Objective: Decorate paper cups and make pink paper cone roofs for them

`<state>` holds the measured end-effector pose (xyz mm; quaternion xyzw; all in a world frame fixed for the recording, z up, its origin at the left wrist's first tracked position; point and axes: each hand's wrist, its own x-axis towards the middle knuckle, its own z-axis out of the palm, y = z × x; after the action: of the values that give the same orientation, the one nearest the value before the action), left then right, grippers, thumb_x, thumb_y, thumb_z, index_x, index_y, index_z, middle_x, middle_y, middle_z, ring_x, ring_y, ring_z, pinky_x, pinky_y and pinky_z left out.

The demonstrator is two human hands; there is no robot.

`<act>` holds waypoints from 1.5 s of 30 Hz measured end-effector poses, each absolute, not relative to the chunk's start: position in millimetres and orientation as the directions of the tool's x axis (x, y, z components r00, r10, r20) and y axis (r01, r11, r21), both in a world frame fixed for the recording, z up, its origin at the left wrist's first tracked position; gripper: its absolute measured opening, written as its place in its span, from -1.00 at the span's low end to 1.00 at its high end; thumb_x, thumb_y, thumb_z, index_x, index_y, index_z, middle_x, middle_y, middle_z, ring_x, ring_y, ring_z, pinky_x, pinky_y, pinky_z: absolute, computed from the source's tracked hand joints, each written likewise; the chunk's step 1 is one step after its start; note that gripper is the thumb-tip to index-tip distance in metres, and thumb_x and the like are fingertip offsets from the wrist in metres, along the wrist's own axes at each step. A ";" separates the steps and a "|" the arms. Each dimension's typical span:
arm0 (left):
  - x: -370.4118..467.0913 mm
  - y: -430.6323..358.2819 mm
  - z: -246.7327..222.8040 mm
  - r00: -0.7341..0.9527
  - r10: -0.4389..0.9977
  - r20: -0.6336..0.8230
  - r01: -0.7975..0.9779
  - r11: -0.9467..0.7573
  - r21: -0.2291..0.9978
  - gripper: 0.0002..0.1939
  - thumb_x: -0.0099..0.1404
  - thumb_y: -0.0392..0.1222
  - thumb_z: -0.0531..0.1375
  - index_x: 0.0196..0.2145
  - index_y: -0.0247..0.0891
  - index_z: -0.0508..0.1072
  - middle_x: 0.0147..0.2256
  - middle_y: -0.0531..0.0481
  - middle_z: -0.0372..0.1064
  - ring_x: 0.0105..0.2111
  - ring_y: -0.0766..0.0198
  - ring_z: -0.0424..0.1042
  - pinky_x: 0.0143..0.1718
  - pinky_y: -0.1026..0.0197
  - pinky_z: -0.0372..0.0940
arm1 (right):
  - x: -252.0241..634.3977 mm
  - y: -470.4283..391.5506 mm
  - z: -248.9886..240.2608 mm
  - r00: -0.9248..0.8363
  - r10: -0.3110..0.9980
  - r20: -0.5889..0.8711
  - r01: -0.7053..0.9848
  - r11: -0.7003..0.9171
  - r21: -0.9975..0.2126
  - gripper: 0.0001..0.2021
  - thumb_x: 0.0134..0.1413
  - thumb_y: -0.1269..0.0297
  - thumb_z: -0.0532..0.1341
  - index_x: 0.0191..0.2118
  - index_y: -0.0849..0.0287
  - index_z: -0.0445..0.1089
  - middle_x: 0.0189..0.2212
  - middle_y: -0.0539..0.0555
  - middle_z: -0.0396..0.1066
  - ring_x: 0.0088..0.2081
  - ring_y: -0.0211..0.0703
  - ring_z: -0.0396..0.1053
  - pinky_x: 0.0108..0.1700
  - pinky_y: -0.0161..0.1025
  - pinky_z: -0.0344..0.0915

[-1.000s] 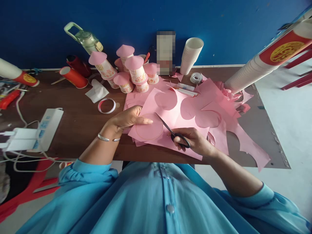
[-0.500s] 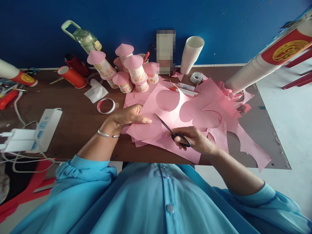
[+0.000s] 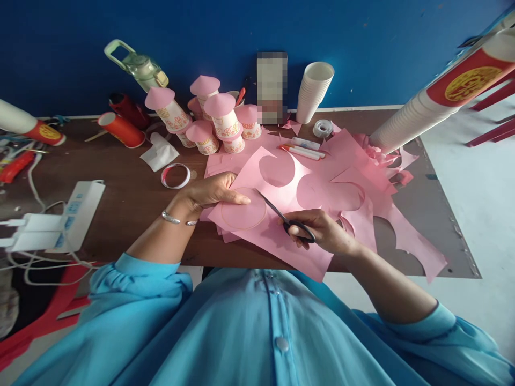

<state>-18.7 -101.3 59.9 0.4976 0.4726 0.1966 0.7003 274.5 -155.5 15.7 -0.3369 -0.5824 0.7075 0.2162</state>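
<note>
Turning while pinched in the left grip (image 3: pixel 217 190), the pink sheet (image 3: pixel 277 244) overhangs the surface (image 3: pixel 124 179) further, nearside of the right grip (image 3: pixel 319 230), apparently feeding its circle (image 3: pixel 243 216) to scissors (image 3: pixel 285 218) held there.

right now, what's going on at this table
A person's left grip pinches a pink sheet at a drawn circle. The right grip holds scissors, their tip by the circle's edge. The circle is not yet cut free; whether the scissors have bitten in is hard to tell. Pink-topped cups stand behind on the table.
</note>
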 end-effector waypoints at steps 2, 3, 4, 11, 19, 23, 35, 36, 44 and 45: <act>-19.4 -100.8 59.9 0.491 0.734 -0.470 0.204 0.428 0.881 -0.70 -0.07 -0.07 0.55 -0.43 -0.29 0.66 -0.40 -0.16 0.58 -0.43 0.08 0.52 -0.42 0.14 0.43 | 274.4 -155.9 16.0 -0.676 0.700 -0.232 0.085 -0.238 -0.967 -0.48 0.18 -0.23 0.36 -0.18 0.24 0.53 -0.58 -0.04 0.32 -0.56 -0.30 0.24 -0.56 -0.33 0.23; -19.7 -100.5 60.1 0.504 0.726 -0.467 0.205 0.425 0.882 -0.71 -0.05 -0.06 0.54 -0.42 -0.29 0.66 -0.39 -0.16 0.59 -0.42 0.09 0.53 -0.41 0.16 0.43 | 274.1 -156.2 16.4 -0.675 0.699 -0.234 0.084 -0.242 -0.967 -0.47 0.18 -0.23 0.36 -0.16 0.25 0.53 -0.58 -0.04 0.32 -0.55 -0.30 0.24 -0.56 -0.34 0.23; -20.0 -100.1 60.4 0.519 0.718 -0.464 0.205 0.422 0.883 -0.71 -0.03 -0.06 0.53 -0.41 -0.29 0.66 -0.38 -0.16 0.60 -0.40 0.10 0.54 -0.41 0.18 0.43 | 273.7 -156.3 17.0 -0.674 0.700 -0.236 0.084 -0.244 -0.966 -0.47 0.18 -0.23 0.36 -0.16 0.25 0.53 -0.58 -0.04 0.32 -0.56 -0.31 0.24 -0.56 -0.34 0.22; -22.1 -95.7 60.6 0.525 0.715 -0.462 0.192 0.429 0.883 -0.65 -0.05 -0.10 0.56 -0.35 -0.34 0.64 -0.40 -0.08 0.59 -0.41 0.21 0.52 -0.39 0.28 0.40 | 271.4 -158.7 20.8 -0.644 0.731 -0.227 0.057 -0.249 -0.967 -0.50 0.20 -0.18 0.36 -0.14 0.26 0.55 -0.57 -0.06 0.29 -0.56 -0.33 0.25 -0.57 -0.34 0.21; -22.2 -127.4 36.0 0.325 0.859 -0.394 -0.043 0.430 0.902 -0.46 -0.15 -0.12 0.61 -0.18 -0.27 0.66 -0.29 -0.10 0.63 -0.22 0.06 0.62 -0.21 0.18 0.49 | 270.3 -165.4 18.8 -0.511 0.828 -0.231 0.006 -0.265 -0.964 -0.54 0.20 -0.15 0.37 -0.14 0.23 0.55 -0.54 -0.06 0.31 -0.57 -0.33 0.26 -0.55 -0.31 0.25; -3.6 -147.5 28.3 0.123 0.934 -0.336 -0.252 0.357 0.900 -0.49 -0.04 -0.12 0.58 -0.13 -0.28 0.63 -0.24 -0.11 0.65 -0.16 0.02 0.63 -0.07 0.07 0.51 | 268.0 -168.8 15.2 -0.481 0.852 -0.208 -0.019 -0.247 -0.969 -0.55 0.24 -0.15 0.34 -0.11 0.21 0.55 -0.55 -0.06 0.33 -0.57 -0.32 0.28 -0.53 -0.30 0.28; 26.7 -147.0 17.8 -0.278 0.948 -0.153 -0.222 0.092 0.971 -0.67 0.16 0.03 0.43 -0.19 -0.18 0.59 -0.21 -0.03 0.59 0.03 0.01 0.57 0.01 0.10 0.50 | 248.6 -178.5 16.0 -0.438 0.866 -0.244 -0.052 -0.295 -0.954 -0.49 0.15 -0.19 0.38 -0.09 0.22 0.53 -0.52 -0.04 0.37 -0.54 -0.28 0.33 -0.52 -0.30 0.34; 28.3 -147.6 20.3 -0.257 0.955 -0.150 -0.231 0.090 0.969 -0.66 0.16 0.03 0.44 -0.18 -0.20 0.60 -0.19 -0.04 0.60 0.04 -0.02 0.57 0.02 0.09 0.50 | 248.1 -178.9 15.9 -0.432 0.868 -0.245 -0.054 -0.296 -0.954 -0.49 0.15 -0.18 0.39 -0.08 0.22 0.53 -0.52 -0.04 0.38 -0.53 -0.27 0.34 -0.52 -0.30 0.34; 38.5 -150.4 39.7 -0.171 0.967 -0.189 -0.269 0.139 0.953 -0.59 0.08 -0.09 0.52 -0.13 -0.29 0.62 -0.15 -0.13 0.65 -0.07 -0.06 0.63 -0.04 0.00 0.56 | 246.7 -180.7 10.9 -0.425 0.875 -0.232 -0.088 -0.295 -0.952 -0.54 0.18 -0.12 0.38 -0.06 0.20 0.52 -0.49 -0.02 0.40 -0.47 -0.25 0.41 -0.50 -0.31 0.34; 37.5 -150.3 39.7 -0.173 0.968 -0.184 -0.246 0.139 0.959 -0.59 0.08 -0.10 0.52 -0.13 -0.29 0.63 -0.13 -0.13 0.65 -0.06 -0.06 0.63 -0.02 0.00 0.55 | 246.7 -180.5 11.2 -0.425 0.874 -0.234 -0.084 -0.296 -0.952 -0.53 0.18 -0.13 0.38 -0.06 0.20 0.52 -0.48 -0.02 0.41 -0.47 -0.24 0.41 -0.50 -0.32 0.34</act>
<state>37.5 -150.3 39.7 0.3445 0.5238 0.5587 0.5431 246.7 -180.5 11.2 -0.4099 -0.4823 0.6927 0.3458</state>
